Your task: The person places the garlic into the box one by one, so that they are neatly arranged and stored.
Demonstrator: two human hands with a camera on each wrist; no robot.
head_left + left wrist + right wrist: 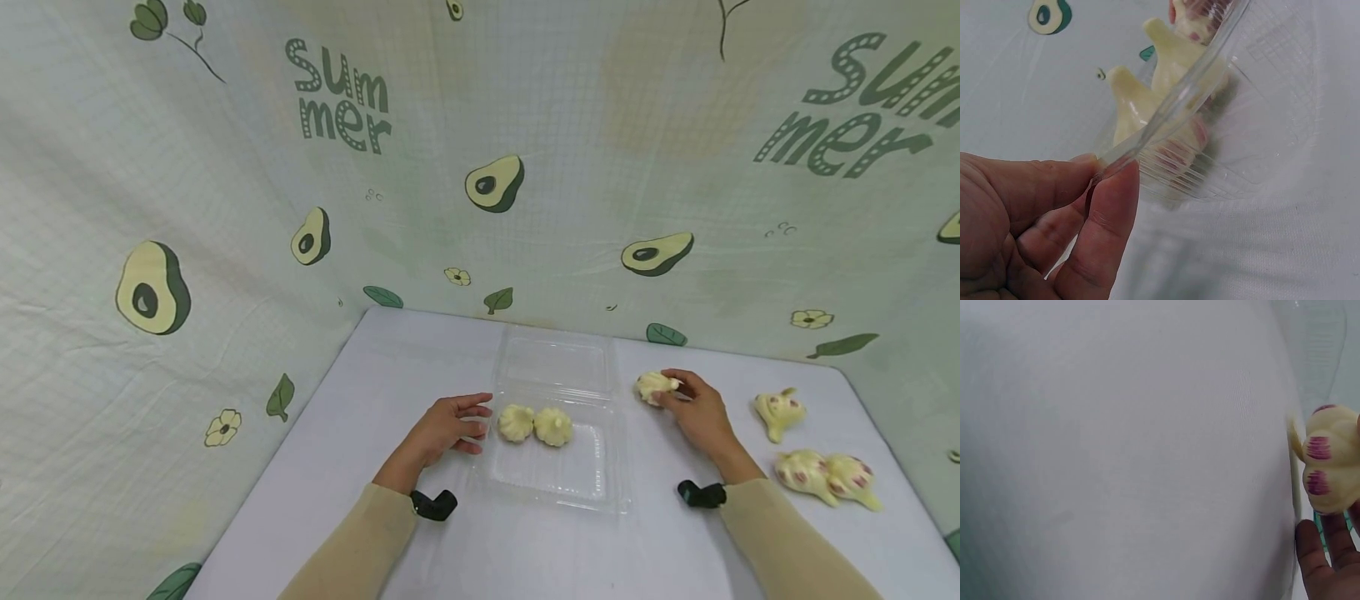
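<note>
A clear plastic container point(517, 492) lies with its lid point(555, 362) folded back on the table. Two garlic bulbs point(516, 423) point(553, 427) sit side by side in its left part. My left hand point(442, 429) pinches the container's left rim between thumb and fingers, as the left wrist view shows at the rim point(1147, 134). Right of the lid, my right hand point(701, 417) holds another garlic bulb point(654, 388) by its side. In the right wrist view this bulb point(1329, 459) has purple patches, and part of my right hand point(1332, 562) shows below it.
Three more garlic bulbs with purple patches, one at the back point(778, 412) and two touching point(804, 473) point(851, 479), lie at the table's right side. A printed cloth point(555, 242) hangs behind the white table point(315, 500) and along its sides.
</note>
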